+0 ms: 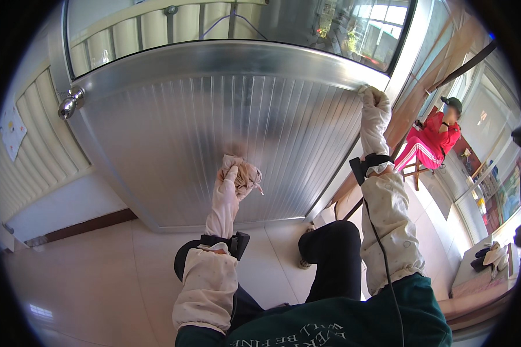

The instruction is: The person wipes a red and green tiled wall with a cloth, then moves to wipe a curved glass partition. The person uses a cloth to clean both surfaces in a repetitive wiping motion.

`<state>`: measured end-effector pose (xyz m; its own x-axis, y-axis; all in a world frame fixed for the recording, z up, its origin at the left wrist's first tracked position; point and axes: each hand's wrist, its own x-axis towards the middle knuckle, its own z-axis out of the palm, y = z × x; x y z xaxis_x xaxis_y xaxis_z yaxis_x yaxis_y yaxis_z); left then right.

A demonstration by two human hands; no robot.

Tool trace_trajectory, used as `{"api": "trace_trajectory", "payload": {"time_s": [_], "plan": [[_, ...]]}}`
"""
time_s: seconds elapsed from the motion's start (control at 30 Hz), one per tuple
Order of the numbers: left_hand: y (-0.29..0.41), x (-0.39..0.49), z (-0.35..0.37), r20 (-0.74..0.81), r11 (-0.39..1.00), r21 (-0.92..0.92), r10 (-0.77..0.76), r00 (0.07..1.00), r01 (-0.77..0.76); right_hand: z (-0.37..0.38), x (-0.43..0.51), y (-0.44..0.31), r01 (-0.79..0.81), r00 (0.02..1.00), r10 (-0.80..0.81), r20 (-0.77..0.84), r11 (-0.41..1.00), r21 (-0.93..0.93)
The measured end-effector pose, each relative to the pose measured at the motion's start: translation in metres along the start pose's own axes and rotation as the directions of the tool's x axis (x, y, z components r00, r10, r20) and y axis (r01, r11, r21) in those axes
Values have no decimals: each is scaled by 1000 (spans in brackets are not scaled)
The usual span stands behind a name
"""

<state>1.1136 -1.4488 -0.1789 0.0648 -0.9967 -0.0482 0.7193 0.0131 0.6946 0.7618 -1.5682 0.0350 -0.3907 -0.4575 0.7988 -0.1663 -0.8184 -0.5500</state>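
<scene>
My left hand (230,175), in a pale glove, grips a crumpled beige-pink cloth (247,178) in front of the ribbed lower panel (286,143) of a metal-framed door. Whether the cloth touches the panel is hard to tell. My right hand (375,99), also gloved, is at the right end of the door's metal crossbar (225,58), its fingers curled; a bit of whitish material shows at the fingertips, and I cannot tell whether it is a cloth or the glove. Black straps sit on both wrists over light sleeve covers. The round metal doorknob (70,103) is at the left.
A person in red (438,130) sits on a wooden folding stool at the right, beyond a brown curtain (449,52). Cloths lie on a low box (482,264) at the lower right. A cream pleated panel (47,147) stands at the left above the tiled floor (91,277).
</scene>
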Motion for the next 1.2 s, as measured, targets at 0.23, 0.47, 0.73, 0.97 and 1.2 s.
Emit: {"api": "trace_trajectory", "payload": {"time_s": [0.23, 0.47, 0.73, 0.97, 1.2], "plan": [[-16, 16, -7, -28, 995, -6, 100, 995, -100, 74, -29, -43, 192, 940, -137, 311, 969, -153], [-22, 28, -14, -35, 987, 26, 158, 987, -157, 175, -63, -96, 725, 570, -440, 694, 666, -173], [-13, 20, -12, 106, 980, -17, 199, 974, -198, 211, -46, -125, 882, 333, -380, 863, 448, -144], [-24, 31, -13, 67, 955, -21, 297, 953, -296, 147, -9, -113, 907, 331, -467, 820, 398, -139], [-15, 21, -1, 281, 924, -194, 375, 883, -331, 195, -19, -130, 859, 231, -421, 877, 511, 19]]}}
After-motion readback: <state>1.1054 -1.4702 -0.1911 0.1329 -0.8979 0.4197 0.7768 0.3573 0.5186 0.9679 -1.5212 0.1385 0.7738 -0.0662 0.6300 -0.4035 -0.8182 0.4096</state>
